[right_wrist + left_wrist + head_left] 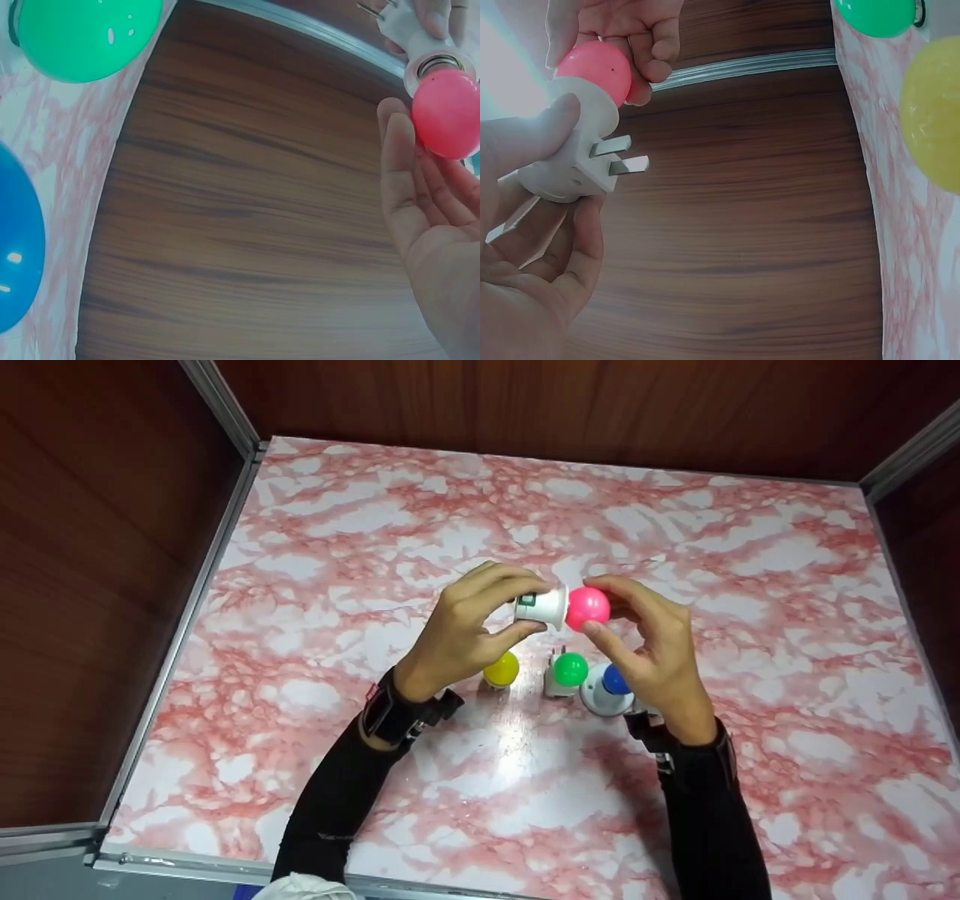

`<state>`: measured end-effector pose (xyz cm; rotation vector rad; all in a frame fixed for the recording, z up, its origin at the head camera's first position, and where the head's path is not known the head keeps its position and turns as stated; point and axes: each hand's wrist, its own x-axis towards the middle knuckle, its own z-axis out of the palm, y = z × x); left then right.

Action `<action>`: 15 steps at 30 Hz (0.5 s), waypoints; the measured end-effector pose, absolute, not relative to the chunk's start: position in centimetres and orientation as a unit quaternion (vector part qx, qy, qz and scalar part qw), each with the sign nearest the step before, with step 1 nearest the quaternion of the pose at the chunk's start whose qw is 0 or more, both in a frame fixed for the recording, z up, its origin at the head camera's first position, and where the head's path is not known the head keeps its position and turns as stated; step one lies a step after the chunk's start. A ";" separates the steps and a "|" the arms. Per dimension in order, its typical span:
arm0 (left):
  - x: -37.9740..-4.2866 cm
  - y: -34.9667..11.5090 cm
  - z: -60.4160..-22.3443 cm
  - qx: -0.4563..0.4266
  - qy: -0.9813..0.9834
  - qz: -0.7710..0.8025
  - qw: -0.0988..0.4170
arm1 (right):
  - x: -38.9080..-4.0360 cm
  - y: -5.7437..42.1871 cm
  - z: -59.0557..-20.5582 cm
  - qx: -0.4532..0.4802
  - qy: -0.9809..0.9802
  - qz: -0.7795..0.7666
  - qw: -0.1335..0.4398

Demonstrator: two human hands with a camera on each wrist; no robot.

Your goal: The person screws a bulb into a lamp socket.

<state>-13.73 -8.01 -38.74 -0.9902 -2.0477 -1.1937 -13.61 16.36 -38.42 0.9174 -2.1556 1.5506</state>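
My left hand (474, 619) grips a white plug-in bulb socket (541, 607) between thumb and fingers, held above the table. Two flat metal prongs (621, 155) stick out of the socket's side in the left wrist view. A pink round light bulb (588, 609) sits at the socket's mouth, and part of its metal screw base (439, 64) shows there in the right wrist view. My right hand (652, 641) pinches this bulb, thumb at its near side and index finger at its far side.
Below the hands stand a yellow bulb (502, 669), a green bulb (571, 669) in a white plug socket, and a blue bulb (616, 681) on a round white base (602, 703). The red-and-white marbled table (360, 585) is bounded by dark wood panels (540, 405).
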 end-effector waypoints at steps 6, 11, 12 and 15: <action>-13.7 -8.0 -38.7 -0.362 -0.757 -0.472 0.272 | -13.6 16.3 -38.2 0.329 -0.740 0.564 0.164; -13.7 -8.1 -38.6 -0.357 -0.755 -0.483 0.262 | -13.8 16.1 -38.2 0.373 -0.701 0.575 0.197; -13.7 -8.1 -38.7 -0.357 -0.755 -0.485 0.260 | -13.9 16.1 -38.3 0.382 -0.695 0.572 0.208; -13.7 -8.1 -38.7 -0.358 -0.754 -0.487 0.256 | -14.1 15.9 -38.4 0.400 -0.690 0.553 0.242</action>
